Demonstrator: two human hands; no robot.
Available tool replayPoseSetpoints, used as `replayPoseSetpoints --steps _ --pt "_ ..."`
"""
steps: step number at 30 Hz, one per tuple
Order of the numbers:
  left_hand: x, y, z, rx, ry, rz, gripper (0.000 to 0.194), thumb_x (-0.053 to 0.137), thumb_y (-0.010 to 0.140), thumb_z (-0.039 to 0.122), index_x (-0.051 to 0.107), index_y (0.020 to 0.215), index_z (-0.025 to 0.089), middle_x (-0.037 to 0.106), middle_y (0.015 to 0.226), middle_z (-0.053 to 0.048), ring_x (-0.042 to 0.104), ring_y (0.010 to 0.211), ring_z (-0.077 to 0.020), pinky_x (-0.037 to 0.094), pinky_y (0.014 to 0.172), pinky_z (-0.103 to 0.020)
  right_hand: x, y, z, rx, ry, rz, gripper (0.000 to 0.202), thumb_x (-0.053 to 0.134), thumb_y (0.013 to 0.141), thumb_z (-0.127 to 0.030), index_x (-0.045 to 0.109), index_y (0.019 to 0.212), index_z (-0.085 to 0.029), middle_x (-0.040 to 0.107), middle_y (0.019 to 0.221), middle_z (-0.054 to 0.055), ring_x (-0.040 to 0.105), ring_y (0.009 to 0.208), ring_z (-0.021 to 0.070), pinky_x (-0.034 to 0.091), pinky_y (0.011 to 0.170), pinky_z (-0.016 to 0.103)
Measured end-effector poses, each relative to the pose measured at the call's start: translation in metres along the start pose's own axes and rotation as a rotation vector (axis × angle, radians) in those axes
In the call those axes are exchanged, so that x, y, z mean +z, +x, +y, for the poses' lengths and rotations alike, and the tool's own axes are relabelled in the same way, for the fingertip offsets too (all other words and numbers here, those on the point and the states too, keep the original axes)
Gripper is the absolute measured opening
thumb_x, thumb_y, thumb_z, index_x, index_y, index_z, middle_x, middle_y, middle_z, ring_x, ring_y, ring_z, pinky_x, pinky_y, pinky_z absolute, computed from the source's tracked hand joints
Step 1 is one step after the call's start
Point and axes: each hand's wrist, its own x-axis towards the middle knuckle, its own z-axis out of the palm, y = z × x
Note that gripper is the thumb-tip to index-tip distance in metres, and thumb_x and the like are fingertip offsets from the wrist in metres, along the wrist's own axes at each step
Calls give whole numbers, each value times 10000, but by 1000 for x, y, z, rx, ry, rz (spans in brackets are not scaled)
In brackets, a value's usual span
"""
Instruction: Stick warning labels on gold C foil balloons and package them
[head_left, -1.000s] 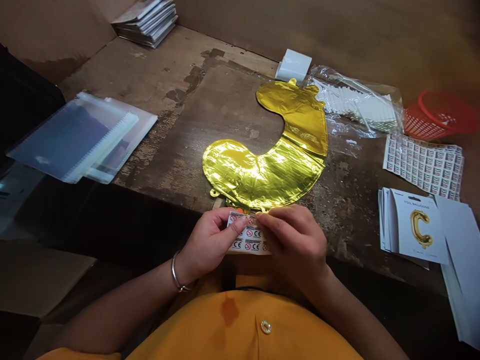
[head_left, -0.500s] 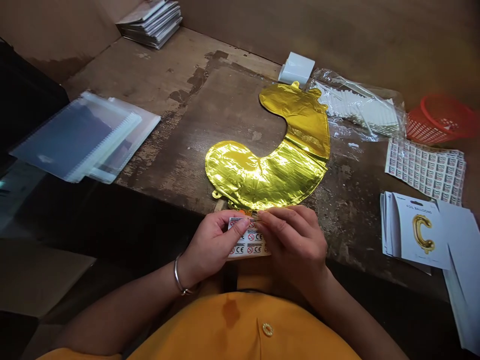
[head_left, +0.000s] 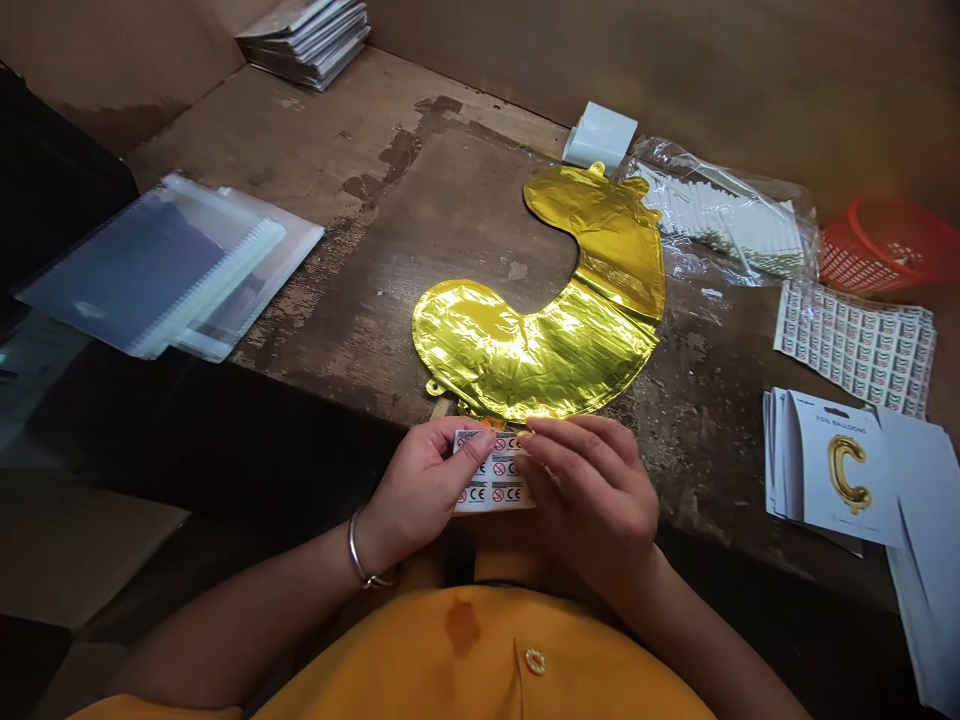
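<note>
One small white paper sticker sheet point(head_left: 499, 478) is pinched in the left hand point(head_left: 416, 480), thumb on its face, in front of the near edge of the worn brown wooden table point(head_left: 352, 300); the right hand point(head_left: 600, 490) has its fingertips bunched at the sheet's right side, and whether they grip anything I cannot tell. The sheet looks light and flexible, easy to crease, so it is best held by its margins, off the print. Just beyond the hands lies a flat, shiny gold foil balloon point(head_left: 547, 355), curved like a hook; it should be very light, limp and slippery, prone to wrinkling, and safest taken by its seamed rim or small tabs. On the sheet, "CE" repeats beside red crossed-out circles. Farther right, a white printed card point(head_left: 847, 470) reads "FOIL BALLOONS" over a picture of a golden C, its smaller lettering too fine to read; beyond it lies a larger white sheet of tiny labels point(head_left: 855, 345), likewise illegible
</note>
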Motion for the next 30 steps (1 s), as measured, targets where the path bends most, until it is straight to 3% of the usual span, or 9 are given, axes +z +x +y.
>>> replayPoseSetpoints --steps 4,7,11,17,22,26,30 --pt "2 -1 0 30 21 -6 313 665 770 473 638 740 163 617 686 2 540 627 -127 484 598 -270 1 1 0 35 -32 -24 315 688 806 -152 648 1103 -246 726 1068 48 635 927 224 491 883 413" --pt "3 -2 -1 54 46 -5 318 655 770 483 646 743 167 629 701 -8 554 649 -142 493 613 -285 2 -2 1 -14 -101 5 339 688 804 -140 651 1111 -278 742 1040 24 631 909 219 475 852 397" --pt "4 -1 -1 43 37 1 321 654 768 489 655 757 169 641 710 -10 557 651 -143 492 617 -287 3 -8 3 -109 -173 -10 391 646 843 -164 601 1210 -292 717 1143 20 633 924 218 443 837 399" --pt "4 -1 0 6 -51 12 319 690 742 482 657 754 165 627 673 8 541 614 -125 495 605 -275 1 -7 3 -157 -54 -56 336 668 805 -106 632 1113 -235 717 1143 39 628 929 219 446 820 394" --pt "2 -1 -2 -6 -58 26 302 702 744 461 662 783 165 640 690 4 561 626 -131 504 614 -285 -1 1 3 37 26 -7 298 668 820 -143 618 1097 -241 710 1105 61 616 972 224 474 877 409" --pt "3 -2 -3 18 -63 -26 253 703 756 423 675 795 174 651 711 6 576 646 -131 515 633 -282 -6 8 6 203 77 -190 136 629 868 -265 634 995 -217 701 903 46 620 859 206 472 794 376" --pt "4 -2 -1 63 44 -42 195 725 734 344 695 792 160 673 740 -14 582 671 -138 511 638 -272 -12 13 7 281 183 -303 75 621 875 -260 635 817 -214 667 749 0 596 745 161 435 728 319"
